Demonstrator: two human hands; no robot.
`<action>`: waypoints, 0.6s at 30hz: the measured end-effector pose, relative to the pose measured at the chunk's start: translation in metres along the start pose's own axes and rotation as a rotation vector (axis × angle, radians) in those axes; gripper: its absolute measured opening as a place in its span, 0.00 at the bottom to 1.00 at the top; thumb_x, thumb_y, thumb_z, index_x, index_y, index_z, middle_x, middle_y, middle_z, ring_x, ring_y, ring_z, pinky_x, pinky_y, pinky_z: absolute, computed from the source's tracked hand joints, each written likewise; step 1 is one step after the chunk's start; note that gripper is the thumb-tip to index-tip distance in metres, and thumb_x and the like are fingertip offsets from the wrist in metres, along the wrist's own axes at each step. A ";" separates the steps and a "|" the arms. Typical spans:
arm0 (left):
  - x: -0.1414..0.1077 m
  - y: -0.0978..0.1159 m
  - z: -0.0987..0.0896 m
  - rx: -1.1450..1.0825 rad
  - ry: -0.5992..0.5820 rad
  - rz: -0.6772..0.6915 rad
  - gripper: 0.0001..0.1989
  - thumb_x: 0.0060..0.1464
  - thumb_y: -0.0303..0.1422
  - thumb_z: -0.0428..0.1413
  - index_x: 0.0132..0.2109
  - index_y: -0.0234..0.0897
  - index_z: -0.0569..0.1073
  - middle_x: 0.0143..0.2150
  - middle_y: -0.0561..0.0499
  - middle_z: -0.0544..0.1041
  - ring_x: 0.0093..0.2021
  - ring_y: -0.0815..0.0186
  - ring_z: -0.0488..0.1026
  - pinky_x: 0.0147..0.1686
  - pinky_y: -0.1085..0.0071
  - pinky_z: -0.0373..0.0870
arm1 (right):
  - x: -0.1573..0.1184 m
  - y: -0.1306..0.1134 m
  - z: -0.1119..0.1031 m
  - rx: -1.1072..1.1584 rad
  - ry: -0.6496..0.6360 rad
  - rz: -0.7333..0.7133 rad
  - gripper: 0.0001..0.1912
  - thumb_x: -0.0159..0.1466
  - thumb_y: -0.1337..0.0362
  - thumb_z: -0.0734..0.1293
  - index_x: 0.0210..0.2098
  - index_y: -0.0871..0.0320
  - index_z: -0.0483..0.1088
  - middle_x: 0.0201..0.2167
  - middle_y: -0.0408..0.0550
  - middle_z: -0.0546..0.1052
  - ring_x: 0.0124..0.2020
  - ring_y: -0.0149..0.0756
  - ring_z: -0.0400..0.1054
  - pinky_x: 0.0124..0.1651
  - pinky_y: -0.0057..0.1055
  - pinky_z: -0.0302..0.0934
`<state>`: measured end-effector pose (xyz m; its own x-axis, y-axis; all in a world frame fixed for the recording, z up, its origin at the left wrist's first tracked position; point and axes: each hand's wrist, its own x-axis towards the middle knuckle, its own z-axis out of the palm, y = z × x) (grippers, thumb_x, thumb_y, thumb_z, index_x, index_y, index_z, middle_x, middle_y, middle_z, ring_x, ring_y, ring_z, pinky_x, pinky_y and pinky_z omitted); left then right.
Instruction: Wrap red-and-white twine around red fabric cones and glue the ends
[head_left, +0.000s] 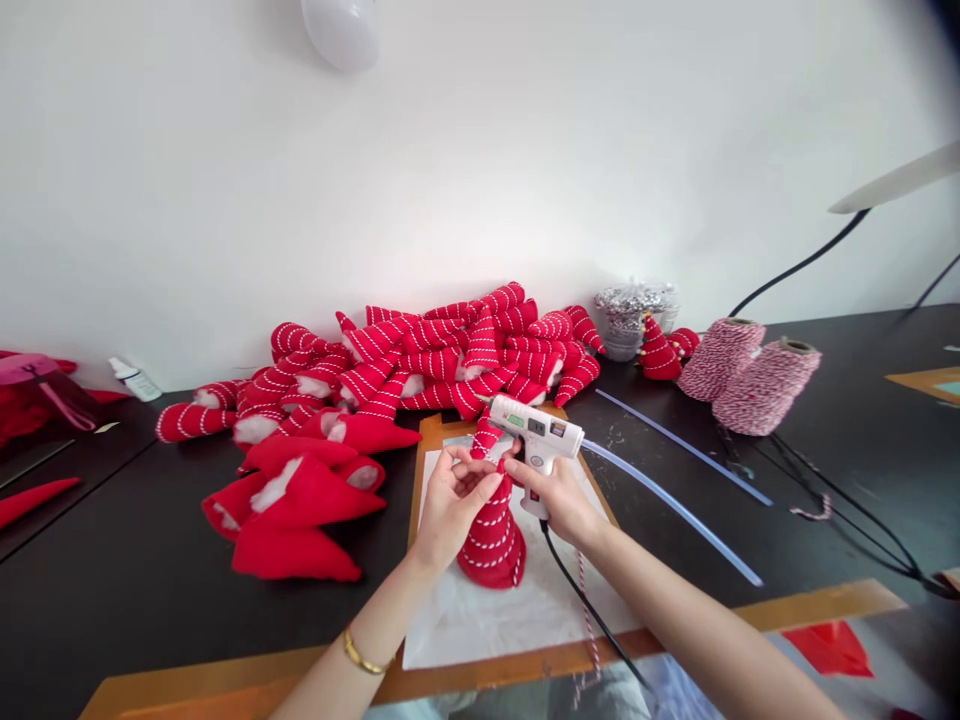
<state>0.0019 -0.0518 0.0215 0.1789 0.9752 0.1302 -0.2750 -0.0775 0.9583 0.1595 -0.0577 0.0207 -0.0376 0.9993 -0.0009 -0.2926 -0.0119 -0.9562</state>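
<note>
A red fabric cone wound with red-and-white twine stands on a white sheet. My left hand pinches its narrow top between thumb and fingers. My right hand holds a white hot glue gun, its nozzle pointing up and left, while its thumb and fingertips also meet at the cone's tip. A clear glue stick sticks out of the gun's back. Loose twine hangs down to the right of the cone, over the table edge.
Behind my hands lies a heap of twine-wrapped cones; plain red cones lie left. Two twine spools, a spare glue stick, a tub in plastic and a decorated cone are right. The gun's black cord runs toward me.
</note>
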 end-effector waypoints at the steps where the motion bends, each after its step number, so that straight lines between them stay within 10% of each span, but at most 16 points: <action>1: 0.001 0.000 -0.001 0.014 -0.006 0.006 0.22 0.50 0.38 0.69 0.40 0.41 0.62 0.36 0.53 0.80 0.38 0.66 0.78 0.43 0.70 0.73 | 0.001 0.001 0.001 0.019 0.009 -0.017 0.19 0.54 0.52 0.77 0.37 0.56 0.72 0.27 0.39 0.69 0.24 0.28 0.58 0.24 0.24 0.50; 10: 0.001 -0.001 -0.006 0.422 -0.262 -0.040 0.37 0.41 0.37 0.73 0.58 0.43 0.69 0.60 0.39 0.74 0.60 0.48 0.72 0.60 0.53 0.66 | 0.014 0.000 -0.007 0.313 0.228 -0.152 0.20 0.53 0.50 0.78 0.35 0.56 0.72 0.32 0.43 0.76 0.32 0.36 0.70 0.38 0.32 0.66; 18: 0.039 0.023 0.021 0.255 0.041 -0.096 0.29 0.46 0.41 0.70 0.54 0.39 0.71 0.50 0.40 0.80 0.49 0.50 0.79 0.51 0.55 0.74 | 0.040 -0.003 -0.028 0.522 0.663 -0.268 0.21 0.56 0.43 0.73 0.33 0.53 0.68 0.27 0.42 0.74 0.28 0.38 0.72 0.36 0.36 0.69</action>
<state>0.0228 -0.0201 0.0536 0.1525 0.9879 0.0298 -0.0110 -0.0284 0.9995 0.1858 -0.0170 0.0153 0.6094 0.7837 -0.1207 -0.6168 0.3728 -0.6932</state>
